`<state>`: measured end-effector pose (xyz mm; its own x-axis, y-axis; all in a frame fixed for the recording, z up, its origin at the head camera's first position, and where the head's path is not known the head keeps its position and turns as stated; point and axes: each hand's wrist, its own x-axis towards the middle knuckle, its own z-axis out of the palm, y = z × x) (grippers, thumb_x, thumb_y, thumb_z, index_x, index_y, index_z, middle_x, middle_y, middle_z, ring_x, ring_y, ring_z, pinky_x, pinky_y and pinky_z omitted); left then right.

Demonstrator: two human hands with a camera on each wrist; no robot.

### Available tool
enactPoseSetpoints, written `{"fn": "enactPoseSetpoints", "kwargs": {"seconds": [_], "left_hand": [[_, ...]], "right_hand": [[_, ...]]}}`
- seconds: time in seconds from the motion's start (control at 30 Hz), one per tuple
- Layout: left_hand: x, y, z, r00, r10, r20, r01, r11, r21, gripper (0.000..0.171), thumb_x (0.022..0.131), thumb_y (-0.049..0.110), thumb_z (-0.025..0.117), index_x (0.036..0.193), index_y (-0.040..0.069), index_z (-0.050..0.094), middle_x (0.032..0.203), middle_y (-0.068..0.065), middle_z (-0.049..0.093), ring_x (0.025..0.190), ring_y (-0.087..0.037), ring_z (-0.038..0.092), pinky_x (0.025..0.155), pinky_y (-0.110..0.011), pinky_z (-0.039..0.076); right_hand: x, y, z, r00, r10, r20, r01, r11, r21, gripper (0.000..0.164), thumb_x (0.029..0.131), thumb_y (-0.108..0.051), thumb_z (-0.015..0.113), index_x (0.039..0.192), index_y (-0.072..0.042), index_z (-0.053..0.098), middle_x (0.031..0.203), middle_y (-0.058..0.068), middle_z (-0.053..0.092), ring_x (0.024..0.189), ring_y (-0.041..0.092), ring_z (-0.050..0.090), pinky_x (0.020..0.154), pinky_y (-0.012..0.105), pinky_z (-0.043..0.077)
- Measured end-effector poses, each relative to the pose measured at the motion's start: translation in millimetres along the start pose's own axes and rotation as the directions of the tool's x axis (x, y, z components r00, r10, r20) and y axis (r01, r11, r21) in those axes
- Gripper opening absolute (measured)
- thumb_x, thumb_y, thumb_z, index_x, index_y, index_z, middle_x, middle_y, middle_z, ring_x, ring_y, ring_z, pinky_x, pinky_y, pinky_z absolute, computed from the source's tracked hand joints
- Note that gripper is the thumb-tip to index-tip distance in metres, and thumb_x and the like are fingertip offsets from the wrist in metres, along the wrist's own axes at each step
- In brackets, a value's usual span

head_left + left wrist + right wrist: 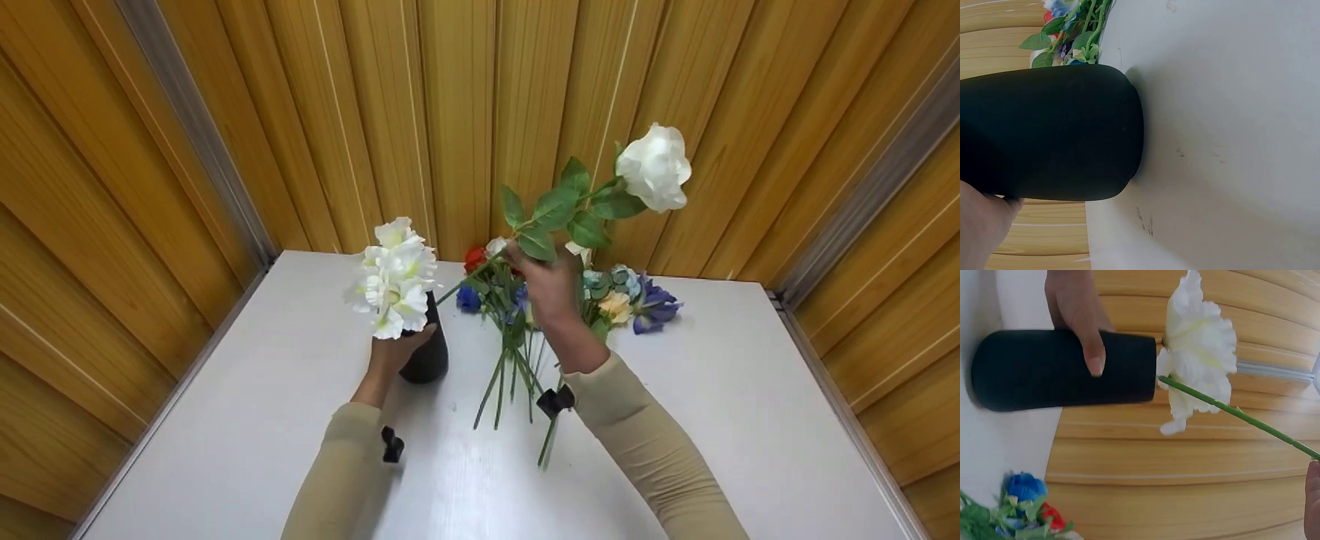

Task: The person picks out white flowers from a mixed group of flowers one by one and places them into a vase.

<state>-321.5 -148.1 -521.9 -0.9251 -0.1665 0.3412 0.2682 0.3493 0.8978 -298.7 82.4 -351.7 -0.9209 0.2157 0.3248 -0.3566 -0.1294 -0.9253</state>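
A black vase [426,360] stands on the table at left of centre, and my left hand [397,351] grips it near the top, thumb across its side in the right wrist view. Ruffled white flowers [396,281] sit at the vase's mouth. In my right hand [553,289] is the green stem [1241,416] of a white rose [655,166], pinched partway along. The rose leans up to the right, its leaves [555,208] spread above the hand. The stem's lower end meets the rim of the vase [1067,371].
Behind and under my right arm lie several cut flowers on the white table [255,420]: red [475,259], blue [469,300], peach [616,307] and purple [656,306] blooms. Their stems [501,386] point toward me. Wood-patterned walls [457,112] enclose the back and sides.
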Motion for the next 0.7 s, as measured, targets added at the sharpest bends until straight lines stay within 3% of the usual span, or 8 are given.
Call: {"fn": "enactPoseSetpoints", "kwargs": {"seconds": [0.13,0.27,0.37,0.5,0.7], "left_hand": [[0.7,-0.2,0.1,1.000,0.003,-0.001,-0.003,1.000,-0.003,0.087,0.075,0.014,0.083,0.144,-0.007,0.036,0.145,-0.024,0.048,0.138,-0.036,0.044,0.122,-0.045,0.031],[1.3,1.4,-0.5,1.000,0.021,-0.003,-0.021,1.000,-0.013,0.089,0.074,0.012,0.083,0.145,-0.007,0.034,0.147,-0.024,0.046,0.139,-0.036,0.042,0.123,-0.045,0.030],[1.2,2.1,0.0,0.999,0.044,-0.006,-0.044,0.999,-0.011,0.087,0.074,0.011,0.082,0.144,-0.008,0.035,0.145,-0.025,0.047,0.139,-0.037,0.043,0.122,-0.046,0.031],[1.0,2.5,1.3,0.997,0.079,-0.013,-0.079,0.997,0.018,0.086,0.072,0.010,0.082,0.142,-0.010,0.036,0.143,-0.027,0.048,0.136,-0.039,0.045,0.120,-0.049,0.033],[1.8,1.9,2.1,0.999,0.052,-0.014,-0.052,0.998,0.031,0.088,0.072,0.012,0.082,0.143,-0.009,0.036,0.144,-0.025,0.048,0.138,-0.036,0.044,0.121,-0.046,0.032]], "right_hand": [[-6,1,14,0.997,-0.082,-0.003,0.082,0.996,0.019,0.022,0.082,0.000,0.075,0.103,0.005,0.069,0.088,-0.004,0.070,0.085,0.005,0.066,0.081,0.026,0.058],[-13,2,28,0.987,-0.158,0.010,0.158,0.981,-0.116,0.016,0.081,-0.002,0.077,0.093,0.005,0.071,0.087,0.008,0.072,0.083,0.004,0.063,0.079,0.026,0.056],[-20,8,38,0.989,-0.141,0.049,0.147,0.971,-0.187,0.019,0.082,-0.004,0.077,0.096,0.006,0.071,0.092,0.019,0.072,0.084,0.009,0.066,0.080,0.030,0.058],[-29,21,48,0.987,-0.094,0.129,0.117,0.977,-0.178,0.024,0.085,-0.006,0.074,0.106,0.005,0.069,0.104,0.022,0.072,0.096,0.022,0.069,0.086,0.034,0.058],[-36,45,61,0.949,-0.281,0.144,0.309,0.919,-0.244,0.030,0.082,-0.005,0.077,0.107,0.008,0.066,0.101,0.024,0.069,0.095,0.034,0.067,0.083,0.042,0.058]]}}
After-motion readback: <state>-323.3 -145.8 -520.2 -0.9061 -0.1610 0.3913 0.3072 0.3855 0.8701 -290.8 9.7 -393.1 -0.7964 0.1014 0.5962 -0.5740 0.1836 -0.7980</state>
